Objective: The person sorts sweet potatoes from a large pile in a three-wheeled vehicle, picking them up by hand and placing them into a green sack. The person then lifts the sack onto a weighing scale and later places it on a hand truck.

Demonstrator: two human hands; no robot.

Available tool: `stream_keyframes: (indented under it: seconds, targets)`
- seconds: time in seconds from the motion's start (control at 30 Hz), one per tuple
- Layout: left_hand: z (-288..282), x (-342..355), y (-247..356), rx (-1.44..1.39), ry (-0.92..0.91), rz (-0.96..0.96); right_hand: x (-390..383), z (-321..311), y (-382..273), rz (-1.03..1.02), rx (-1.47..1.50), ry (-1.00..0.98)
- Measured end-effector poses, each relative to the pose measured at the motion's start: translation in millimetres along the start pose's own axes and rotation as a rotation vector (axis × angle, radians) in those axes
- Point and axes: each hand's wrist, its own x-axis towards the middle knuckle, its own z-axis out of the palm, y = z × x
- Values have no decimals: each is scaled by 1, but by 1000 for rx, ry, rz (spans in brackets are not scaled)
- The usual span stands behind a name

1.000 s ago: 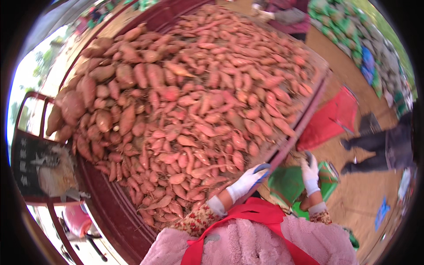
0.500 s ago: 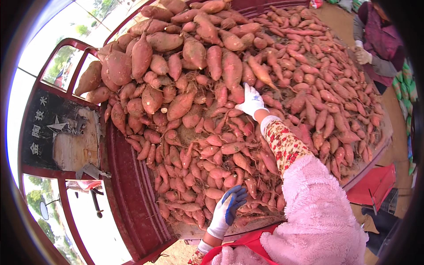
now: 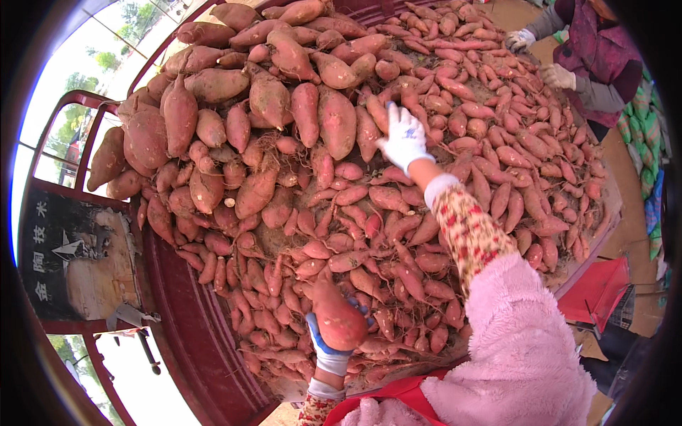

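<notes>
A large sweet potato point(image 3: 337, 317) with a tapered top rests in my left hand point(image 3: 328, 351), which wears a white glove with a blue palm. The glove's fingers wrap round its sides, low over the near part of the pile. Farther up, my right hand point(image 3: 406, 142), in a white glove, lies over the heap with fingers stretched out and thumb apart. Its fingertips are beside a long sweet potato point(image 3: 378, 113); whether they touch it I cannot tell. Big sweet potatoes point(image 3: 268, 99) are heaped at the far left, smaller ones point(image 3: 369, 263) spread in front and rightward.
The load lies on a truck bed with a red side wall point(image 3: 199, 326) and a dark painted panel point(image 3: 53, 248) at left. At far right another person's gloved hand point(image 3: 558, 77) is beside the pile. A red container point(image 3: 595, 292) and green sacks point(image 3: 643, 135) stand on the right.
My left hand, empty before, now holds a large sweet potato and has shifted slightly left. My right hand has moved slightly up the heap. The view has shifted, and the other person's second hand now shows.
</notes>
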Motion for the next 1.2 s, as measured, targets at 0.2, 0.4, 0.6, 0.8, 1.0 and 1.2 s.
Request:
stream_keyframes:
  seconds: [0.2, 0.4, 0.6, 0.8, 1.0, 1.2]
  targets:
    - [-13, -22, 8, 290, 326, 69, -50, -34, 25, 10, 611, -518]
    - [-13, -19, 24, -40, 141, 62, -80, -49, 12, -143, 426, -540]
    - [-1, -42, 14, 68, 322, 77, 10, 61, -28, -150, -215, -65]
    - [-8, -73, 7, -223, 111, 40, 16, 35, -35, 19, -108, -203]
    - [-5, -103, 4, -283, 274, 22, -56, -9, 26, 236, 137, -328]
    - [-25, -127, 2, 321, 154, -47, -232, -143, 118, 327, 1279, -27]
